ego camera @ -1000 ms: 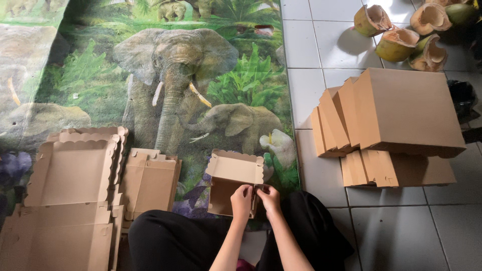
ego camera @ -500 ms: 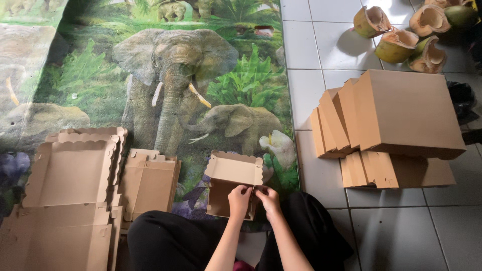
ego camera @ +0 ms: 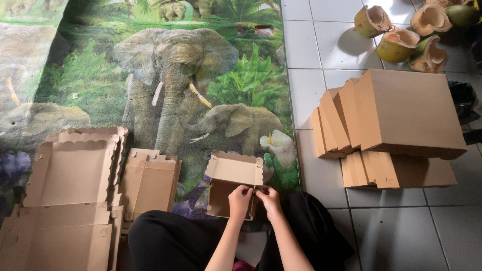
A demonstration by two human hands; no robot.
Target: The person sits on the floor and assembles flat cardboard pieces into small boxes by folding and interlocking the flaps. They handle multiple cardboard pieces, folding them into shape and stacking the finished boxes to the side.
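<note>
Our left hand [ego camera: 240,199] and right hand [ego camera: 268,197] each pinched the near wall of the open box [ego camera: 232,181], which sat on the mat [ego camera: 165,85] between flat blanks [ego camera: 70,190] and finished boxes [ego camera: 396,120].

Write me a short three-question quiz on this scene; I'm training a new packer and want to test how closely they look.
1. True or false: both hands, left hand and right hand, are on the near edge of the small box.
2. Multiple choice: where do the folded boxes lie? A) on the elephant mat B) on the white tiles, to the person's right C) on the person's lap
3. Fill in: the flat, unfolded cardboard sheets lie to the person's ____ side.

Key
1. True: the fingers of both hands pinch the box's near wall, its lid standing open.
2. B
3. Left, on the elephant mat.
</note>
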